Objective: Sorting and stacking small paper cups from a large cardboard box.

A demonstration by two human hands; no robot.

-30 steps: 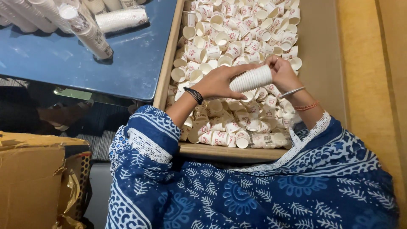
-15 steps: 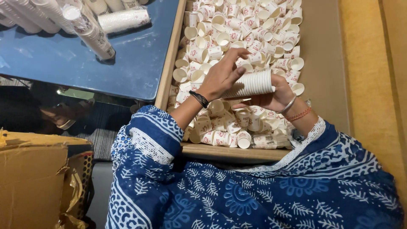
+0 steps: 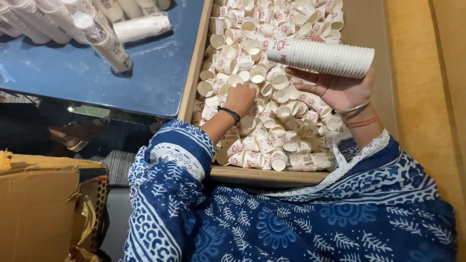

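Since a moment ago the right hand [image 3: 340,90] has lifted its stack of nested paper cups [image 3: 323,57] up and out to the right, and the left hand [image 3: 239,99] has dropped down into the loose cups [image 3: 264,131]. Right fingers [image 3: 310,88] are curled under the stack, holding it sideways above the pile. Left fingers are bunched down among the cups; can't tell if they've grabbed one. Everything sits in a shallow wooden tray [image 3: 264,175], with more stacks [image 3: 104,41] lying on the blue desk [image 3: 145,77] beside it.

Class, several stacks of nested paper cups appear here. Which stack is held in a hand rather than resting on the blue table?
The long white stack lying sideways in the right hand, above the tray of loose cups. The other stacks rest on the blue table.
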